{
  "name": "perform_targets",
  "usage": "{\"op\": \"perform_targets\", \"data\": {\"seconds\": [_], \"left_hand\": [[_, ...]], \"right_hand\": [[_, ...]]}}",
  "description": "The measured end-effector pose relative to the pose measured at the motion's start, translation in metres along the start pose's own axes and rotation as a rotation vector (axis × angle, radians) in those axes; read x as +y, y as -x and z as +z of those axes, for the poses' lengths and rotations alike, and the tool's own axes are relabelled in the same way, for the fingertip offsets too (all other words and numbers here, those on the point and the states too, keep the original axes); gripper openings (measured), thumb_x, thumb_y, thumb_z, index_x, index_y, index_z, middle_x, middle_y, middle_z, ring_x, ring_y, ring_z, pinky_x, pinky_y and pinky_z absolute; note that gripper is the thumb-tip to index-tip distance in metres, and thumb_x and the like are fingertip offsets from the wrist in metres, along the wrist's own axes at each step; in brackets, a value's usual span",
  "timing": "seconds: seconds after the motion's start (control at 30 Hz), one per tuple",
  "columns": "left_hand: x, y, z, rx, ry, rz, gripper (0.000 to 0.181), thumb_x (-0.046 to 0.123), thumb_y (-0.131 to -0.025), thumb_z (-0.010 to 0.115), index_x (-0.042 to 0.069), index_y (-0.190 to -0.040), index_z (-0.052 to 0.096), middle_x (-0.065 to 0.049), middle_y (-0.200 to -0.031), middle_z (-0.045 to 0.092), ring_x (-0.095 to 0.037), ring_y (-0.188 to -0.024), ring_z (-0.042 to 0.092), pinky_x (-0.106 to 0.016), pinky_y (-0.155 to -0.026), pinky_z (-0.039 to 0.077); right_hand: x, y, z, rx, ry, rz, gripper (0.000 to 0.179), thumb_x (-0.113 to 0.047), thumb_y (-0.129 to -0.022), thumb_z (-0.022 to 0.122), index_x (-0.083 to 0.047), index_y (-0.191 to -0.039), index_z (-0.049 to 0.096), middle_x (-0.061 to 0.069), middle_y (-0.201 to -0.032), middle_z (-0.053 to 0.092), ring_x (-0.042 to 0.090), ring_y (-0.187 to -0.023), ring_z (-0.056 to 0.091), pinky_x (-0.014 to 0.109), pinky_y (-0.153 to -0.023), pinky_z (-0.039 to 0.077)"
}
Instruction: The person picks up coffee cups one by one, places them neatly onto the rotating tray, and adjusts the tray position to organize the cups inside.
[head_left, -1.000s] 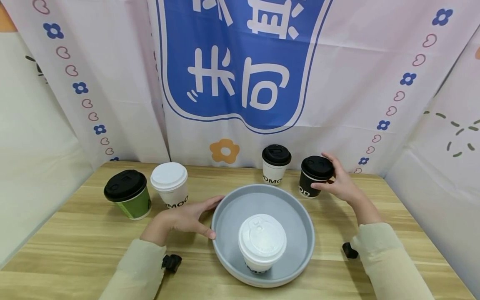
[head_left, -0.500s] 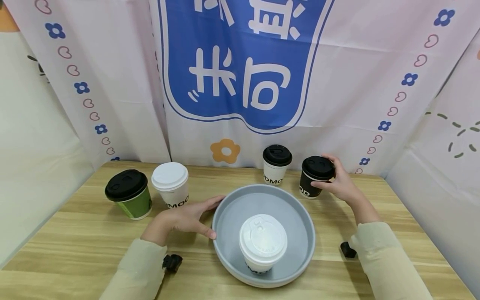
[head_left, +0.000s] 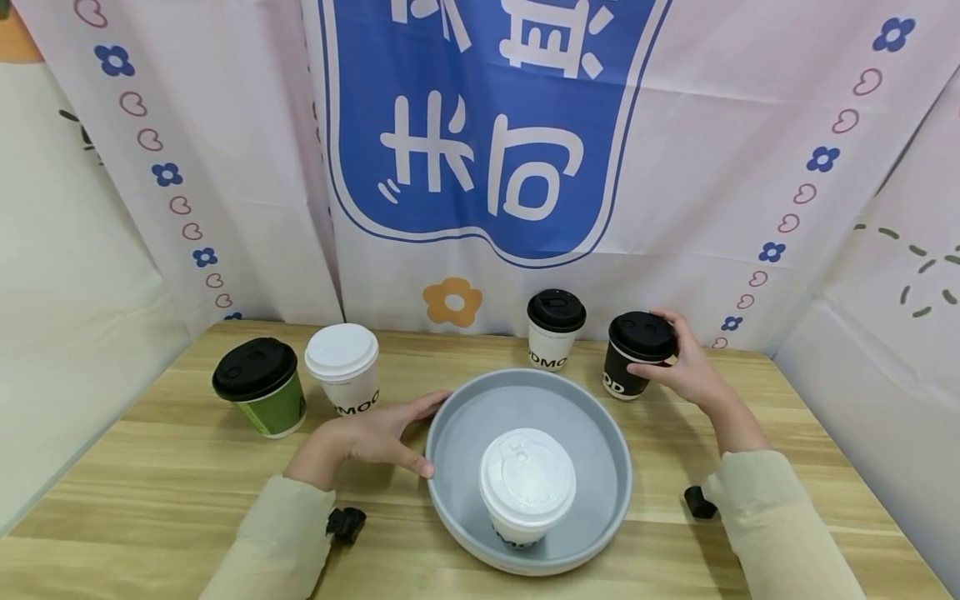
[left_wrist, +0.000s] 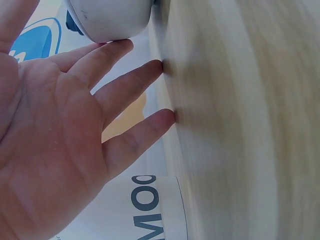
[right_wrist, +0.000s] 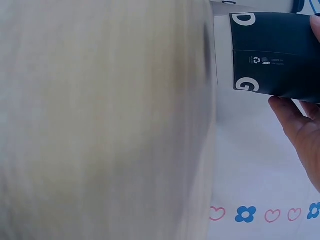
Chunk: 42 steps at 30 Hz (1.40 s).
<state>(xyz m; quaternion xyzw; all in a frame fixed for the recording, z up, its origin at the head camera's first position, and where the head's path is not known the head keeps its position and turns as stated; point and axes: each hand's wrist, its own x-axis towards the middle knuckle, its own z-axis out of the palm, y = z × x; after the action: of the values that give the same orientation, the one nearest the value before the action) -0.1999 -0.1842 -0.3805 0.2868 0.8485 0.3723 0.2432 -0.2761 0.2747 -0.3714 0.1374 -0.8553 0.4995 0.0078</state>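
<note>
My right hand (head_left: 686, 371) grips a black paper coffee cup (head_left: 622, 375) with a black lid, thumb in front and fingers round the far side. In the right wrist view, fingertips press the black cup (right_wrist: 275, 55) near its lid end, which is cut off. Whether its base touches the table cannot be told. Spread and fairly straight, the fingers of my left hand (head_left: 375, 433) reach to the rim of a round grey tray (head_left: 517, 392). Its thumb tip touches that rim. A white-lidded white cup (head_left: 527, 479) stands upright in the tray's front part.
Left of the tray stand a green cup (head_left: 273, 404) with a black lid and a white cup (head_left: 348, 387) with a white lid. A black-lidded white cup (head_left: 551, 344) stands behind the tray. A printed cloth (head_left: 705, 208) hangs along the wooden table's (head_left: 135, 467) back edge.
The black cup and my right hand have shifted very slightly to the right. My left hand, the tray and the other cups stay in place; the head view drifts a little.
</note>
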Motion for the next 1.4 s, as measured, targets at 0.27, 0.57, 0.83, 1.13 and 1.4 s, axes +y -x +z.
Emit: {"op": "perform_targets", "data": {"seconds": [0.27, 0.57, 0.83, 1.13, 1.4], "left_hand": [[0.002, -0.002, 0.000, -0.013, 0.036, -0.001, 0.110, 0.035, -0.081, 0.082, 0.011, -0.161, 0.010, -0.014, -0.166, 0.020, -0.034, -0.154, 0.015, -0.060, -0.123, 0.013], [0.001, -0.002, 0.000, -0.017, 0.038, 0.001, 0.110, 0.035, -0.081, 0.082, 0.012, -0.161, 0.010, -0.014, -0.166, 0.019, -0.035, -0.154, 0.016, -0.060, -0.122, 0.015], [0.000, -0.002, -0.001, -0.028, 0.048, 0.002, 0.110, 0.034, -0.082, 0.081, 0.011, -0.161, 0.009, -0.014, -0.166, 0.017, -0.035, -0.154, 0.014, -0.060, -0.122, 0.014], [-0.001, -0.007, -0.002, -0.058, 0.074, 0.006, 0.110, 0.035, -0.082, 0.081, 0.012, -0.161, 0.008, -0.011, -0.167, 0.015, -0.034, -0.154, 0.013, -0.059, -0.123, 0.014], [0.002, -0.005, -0.005, -0.060, 0.079, -0.011, 0.109, 0.029, -0.082, 0.081, 0.012, -0.161, 0.007, -0.012, -0.167, 0.014, -0.035, -0.154, 0.013, -0.058, -0.123, 0.014]], "right_hand": [[-0.010, 0.012, -0.007, 0.036, 0.041, -0.044, 0.091, -0.012, -0.087, 0.076, -0.011, -0.156, 0.016, 0.021, -0.150, 0.036, 0.029, -0.129, 0.045, 0.020, -0.091, 0.048], [-0.012, 0.027, -0.011, 0.060, 0.037, -0.104, 0.089, -0.008, -0.086, 0.077, -0.012, -0.155, 0.019, 0.017, -0.147, 0.034, -0.004, -0.112, 0.047, 0.013, -0.083, 0.051], [-0.015, 0.039, -0.012, 0.091, 0.005, -0.175, 0.090, 0.002, -0.082, 0.077, -0.011, -0.153, 0.024, 0.000, -0.138, 0.040, -0.006, -0.109, 0.053, 0.015, -0.079, 0.054], [-0.016, 0.050, -0.014, 0.094, -0.028, -0.195, 0.092, 0.007, -0.080, 0.077, -0.012, -0.153, 0.025, -0.013, -0.135, 0.039, -0.006, -0.110, 0.054, 0.015, -0.079, 0.056], [-0.022, 0.053, -0.015, 0.086, -0.085, -0.247, 0.091, 0.014, -0.079, 0.074, -0.014, -0.151, 0.028, -0.013, -0.133, 0.044, -0.003, -0.108, 0.057, 0.015, -0.079, 0.057]]}}
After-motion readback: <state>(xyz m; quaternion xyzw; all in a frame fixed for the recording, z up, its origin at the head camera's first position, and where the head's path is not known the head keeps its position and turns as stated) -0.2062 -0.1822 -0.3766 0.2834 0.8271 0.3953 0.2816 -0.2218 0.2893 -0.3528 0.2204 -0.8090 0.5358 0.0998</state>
